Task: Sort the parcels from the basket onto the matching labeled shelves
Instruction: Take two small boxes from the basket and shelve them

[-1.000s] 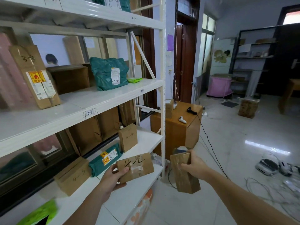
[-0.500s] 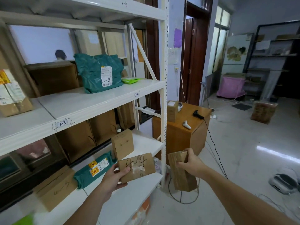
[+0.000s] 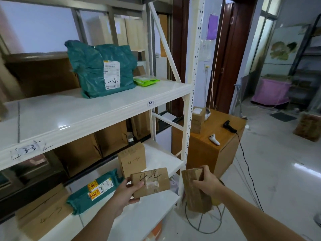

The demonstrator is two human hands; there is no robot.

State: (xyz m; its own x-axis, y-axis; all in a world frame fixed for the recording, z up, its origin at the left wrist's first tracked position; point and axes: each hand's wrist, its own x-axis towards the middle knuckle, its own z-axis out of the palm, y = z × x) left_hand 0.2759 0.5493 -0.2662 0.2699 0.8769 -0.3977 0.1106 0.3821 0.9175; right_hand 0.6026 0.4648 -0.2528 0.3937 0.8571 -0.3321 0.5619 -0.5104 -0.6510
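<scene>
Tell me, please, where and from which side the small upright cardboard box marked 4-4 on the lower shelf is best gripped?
Probably across the top of the upright box, from above and in front: it stands tall and narrow, its top edges are free, and the held 4-4 box in the left hand covers its lower front.

Both bare forearms are reaching forward from below, the left hand (image 3: 127,190) gripping a box (image 3: 150,182) with thumb on its face, the right hand (image 3: 207,180) clutching a second box (image 3: 196,192) from the right.
</scene>
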